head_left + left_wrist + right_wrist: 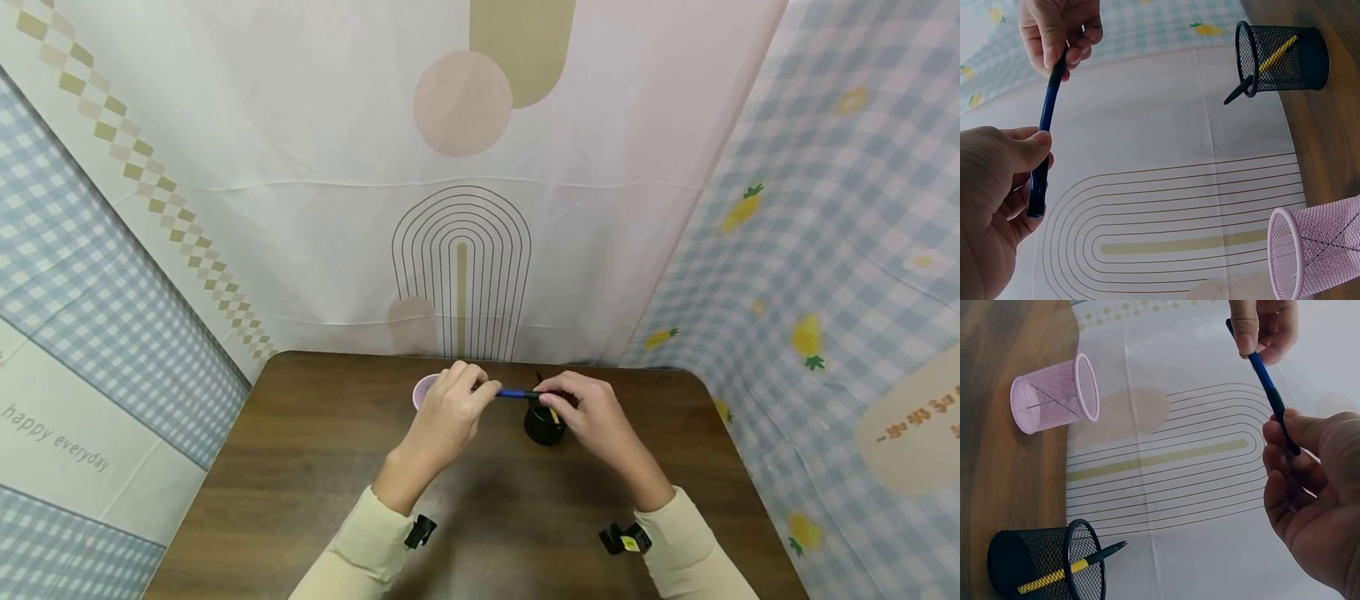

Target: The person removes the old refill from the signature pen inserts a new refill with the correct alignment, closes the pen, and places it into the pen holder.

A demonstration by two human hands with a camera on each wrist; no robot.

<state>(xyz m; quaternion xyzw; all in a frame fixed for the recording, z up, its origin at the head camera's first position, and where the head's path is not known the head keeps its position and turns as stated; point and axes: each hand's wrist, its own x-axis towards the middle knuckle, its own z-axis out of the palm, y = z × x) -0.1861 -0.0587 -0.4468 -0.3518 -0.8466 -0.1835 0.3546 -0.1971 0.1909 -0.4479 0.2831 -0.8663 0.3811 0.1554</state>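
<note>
A blue pen [514,393] with a dark end section is held level between both hands, over the far part of the table. My left hand [450,408] pinches its blue end with thumb and fingers. The dark end is pinched by my right hand [588,408], as the right wrist view also shows on the pen [1262,374]. Just below the right hand stands a black mesh cup [543,427]. A yellow pen [1079,565] leans inside it, its black end poking above the rim. Beside it, partly hidden behind my left hand, is a pink mesh cup [417,392].
The brown wooden table [315,467] ends at a patterned cloth [337,250] hanging behind it. Checked cloth [825,233] hangs along the right side, and similar cloth on the left. A black strap device sits on each wrist over pale sleeves [371,533].
</note>
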